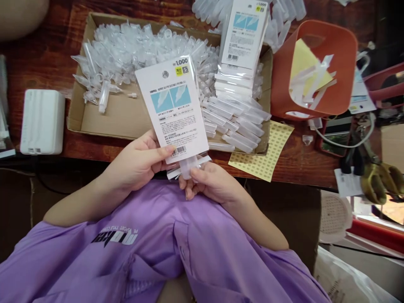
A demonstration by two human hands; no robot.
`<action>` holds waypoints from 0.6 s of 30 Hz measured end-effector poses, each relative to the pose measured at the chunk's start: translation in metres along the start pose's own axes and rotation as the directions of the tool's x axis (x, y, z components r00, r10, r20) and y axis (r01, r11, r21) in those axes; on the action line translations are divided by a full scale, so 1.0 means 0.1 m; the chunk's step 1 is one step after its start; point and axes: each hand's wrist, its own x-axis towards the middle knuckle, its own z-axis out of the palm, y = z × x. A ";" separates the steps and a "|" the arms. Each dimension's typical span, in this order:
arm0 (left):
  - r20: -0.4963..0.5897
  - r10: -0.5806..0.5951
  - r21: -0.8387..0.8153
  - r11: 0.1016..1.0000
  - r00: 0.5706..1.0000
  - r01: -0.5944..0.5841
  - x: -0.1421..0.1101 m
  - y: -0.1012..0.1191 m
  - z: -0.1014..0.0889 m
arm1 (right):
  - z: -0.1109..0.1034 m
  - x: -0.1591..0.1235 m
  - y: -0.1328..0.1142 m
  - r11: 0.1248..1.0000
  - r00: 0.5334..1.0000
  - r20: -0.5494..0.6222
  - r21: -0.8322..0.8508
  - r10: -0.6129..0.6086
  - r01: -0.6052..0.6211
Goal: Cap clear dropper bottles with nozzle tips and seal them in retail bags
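My left hand (139,162) pinches the lower edge of a white printed package card (172,107) in a clear sleeve, held upright over my lap. Just below the card, my right hand (210,182) is closed on a small clear plastic tube (188,167) at the open bottom of the sleeve. Behind the card lies a flat cardboard box (104,122) full of loose clear tubes (126,46). A stack of finished packages (241,46) leans in the right side of the box, with filled sleeves (236,122) fanned out below it.
An orange basket (315,71) with paper strips stands right of the box. A yellow sticker sheet (268,153) lies at the table's edge. A white device (42,122) sits on the left. Scissors and cables (366,160) clutter the far right.
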 end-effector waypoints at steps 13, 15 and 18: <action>-0.056 -0.073 0.032 0.997 0.996 0.075 -0.07 0.07 -0.11 | -0.10 -0.28 -0.15 -0.001 0.711 0.289 -0.926 -0.641 0.376; -0.070 -0.062 0.044 0.997 0.996 0.065 -0.12 0.04 -0.09 | -0.04 -0.22 -0.22 -0.033 0.721 0.307 -0.929 -0.622 0.368; -0.095 -0.043 0.063 0.997 0.995 0.049 -0.18 0.03 -0.09 | 0.01 -0.16 -0.28 -0.092 0.725 0.309 -0.942 -0.615 0.323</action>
